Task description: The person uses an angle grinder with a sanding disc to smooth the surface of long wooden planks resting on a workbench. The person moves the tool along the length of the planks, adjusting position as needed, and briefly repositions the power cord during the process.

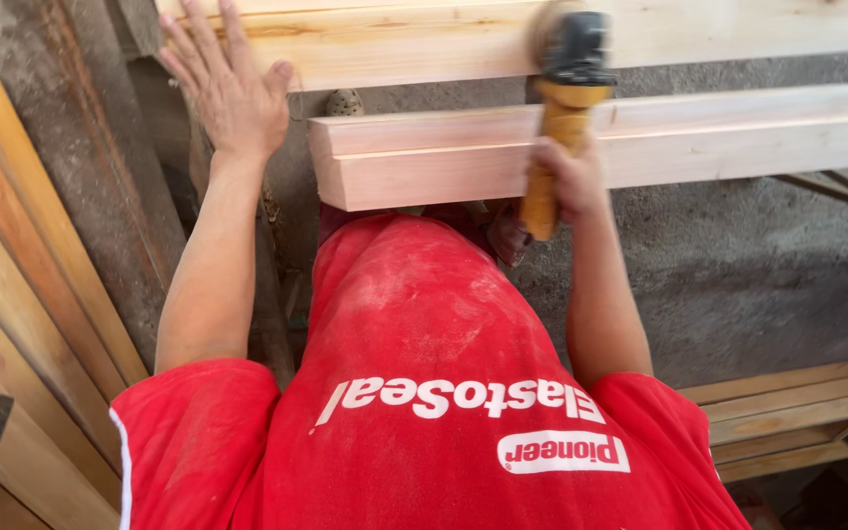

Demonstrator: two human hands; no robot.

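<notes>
My left hand point(228, 83) lies flat with spread fingers on the end of a pale wooden plank point(424, 39) at the top of the view. My right hand point(566, 177) grips the yellow handle of an angle grinder point(566, 69), whose black head and blurred spinning disc press on the same plank further right. A second stack of pale planed boards point(699, 142) lies just below, between the plank and my body. My red shirt fills the lower middle of the view.
Long wooden boards point(22, 324) lean at the left. Grey concrete floor point(738, 275) lies under the boards. More planks point(787, 412) are stacked low at the right. A foot in a sandal shows beside the grinder handle.
</notes>
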